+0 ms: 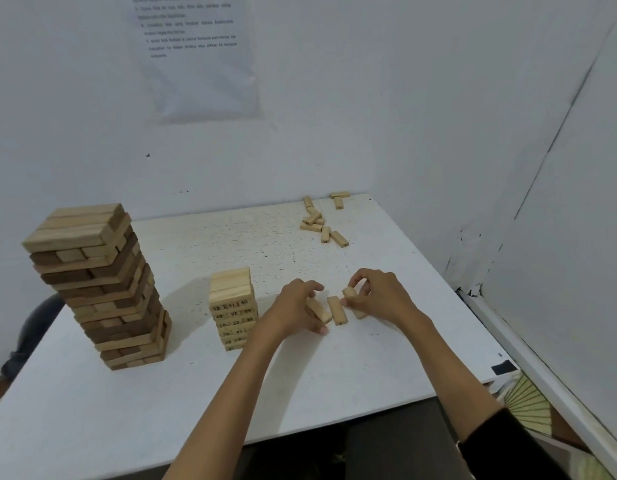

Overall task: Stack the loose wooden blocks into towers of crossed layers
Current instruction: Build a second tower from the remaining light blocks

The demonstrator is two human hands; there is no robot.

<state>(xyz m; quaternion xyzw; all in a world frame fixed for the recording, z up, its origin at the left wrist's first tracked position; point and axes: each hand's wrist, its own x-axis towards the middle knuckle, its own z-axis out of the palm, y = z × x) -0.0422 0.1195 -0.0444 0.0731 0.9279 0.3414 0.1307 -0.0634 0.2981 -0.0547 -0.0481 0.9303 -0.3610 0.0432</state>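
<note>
One pale wooden block [335, 310] lies near-to-far on the white desk [230, 237]; the left hand [293, 306] grasps its neighbour [319, 310]. The right hand [379, 296] pinches a third block [349, 293].

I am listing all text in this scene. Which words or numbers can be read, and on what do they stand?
"12", "51", "50": block ends on the small tower, top numbered layer.
"49", "10", "23", "20": lower block ends there; others blurred.
Paper sheet on the wall: printed lines, too blurred to read.
Loose blocks: dark end marks, too small to read.
</note>
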